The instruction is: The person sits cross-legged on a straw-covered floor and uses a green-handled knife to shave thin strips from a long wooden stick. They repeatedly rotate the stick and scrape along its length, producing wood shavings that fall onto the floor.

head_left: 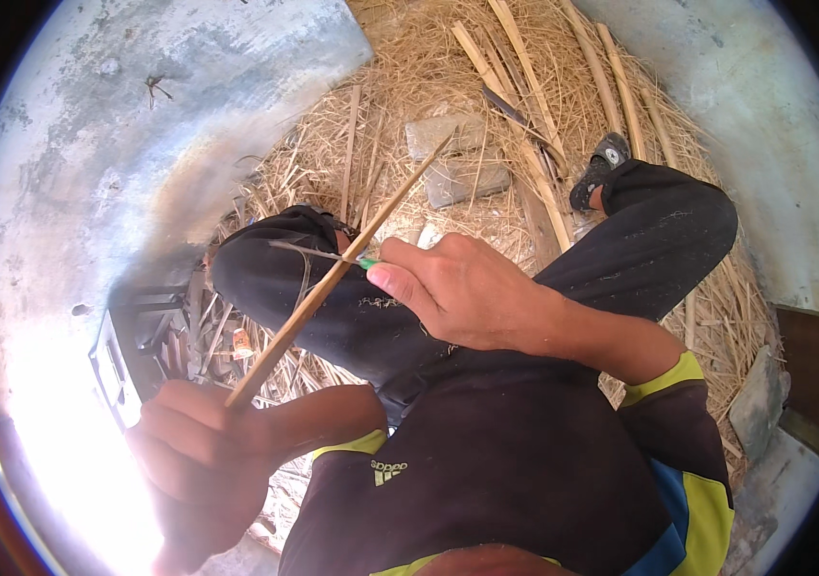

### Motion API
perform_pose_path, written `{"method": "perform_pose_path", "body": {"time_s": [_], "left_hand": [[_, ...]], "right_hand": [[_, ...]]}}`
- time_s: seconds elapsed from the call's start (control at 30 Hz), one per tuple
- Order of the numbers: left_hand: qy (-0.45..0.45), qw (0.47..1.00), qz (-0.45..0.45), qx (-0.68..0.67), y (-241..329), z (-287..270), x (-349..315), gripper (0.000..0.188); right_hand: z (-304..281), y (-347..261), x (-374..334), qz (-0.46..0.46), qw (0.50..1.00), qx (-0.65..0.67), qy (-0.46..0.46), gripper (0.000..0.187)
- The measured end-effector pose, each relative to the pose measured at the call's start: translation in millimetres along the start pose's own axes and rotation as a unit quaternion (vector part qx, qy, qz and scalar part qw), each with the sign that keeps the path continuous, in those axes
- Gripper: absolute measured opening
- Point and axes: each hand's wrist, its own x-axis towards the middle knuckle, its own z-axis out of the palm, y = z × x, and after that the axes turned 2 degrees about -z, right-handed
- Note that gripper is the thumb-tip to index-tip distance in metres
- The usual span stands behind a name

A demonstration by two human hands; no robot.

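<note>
My left hand (pixel 200 466) is closed round the lower end of a long bamboo strip (pixel 306 309). The strip slants up and away to the right, narrowing to a point at its far end. Fingers wrapped, my right hand (pixel 474 293) grips a small knife (pixel 368 262), of which a bit of green handle shows. Its thin blade crosses the strip near the middle and points left. A thin curled shaving hangs beside the blade, above my left knee. Most of the knife handle is hidden inside my right fist.
Straw-like shavings (pixel 409 72) cover the floor ahead. Two flat stone blocks (pixel 467 180) lie there, with long bamboo strips (pixel 539 77) beyond my right foot. Pale walls stand left (pixel 169 86) and right (pixel 755 125). A dark frame (pixel 145 331) stands near my left hand; a grey stone (pixel 759 403) sits at right.
</note>
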Motion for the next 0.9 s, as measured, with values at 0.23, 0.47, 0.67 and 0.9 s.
{"method": "perform_pose_path", "body": {"time_s": [0.23,0.47,0.67,0.9], "left_hand": [[-0.024,0.998,-0.006,-0.061,-12,14,15,0.057],[-0.029,0.999,-0.013,-0.029,-15,16,17,0.055],[-0.050,0.997,-0.006,-0.059,-12,22,16,0.055],[-0.015,0.999,-0.005,-0.029,-14,22,21,0.054]], "right_hand": [[12,4,2,-0.037,0.977,-0.192,0.086,0.036],[29,19,7,-0.031,0.966,-0.215,0.140,0.031],[21,101,-14,0.222,0.935,-0.265,0.072,0.047],[23,44,6,0.020,0.984,-0.133,0.114,0.043]]}}
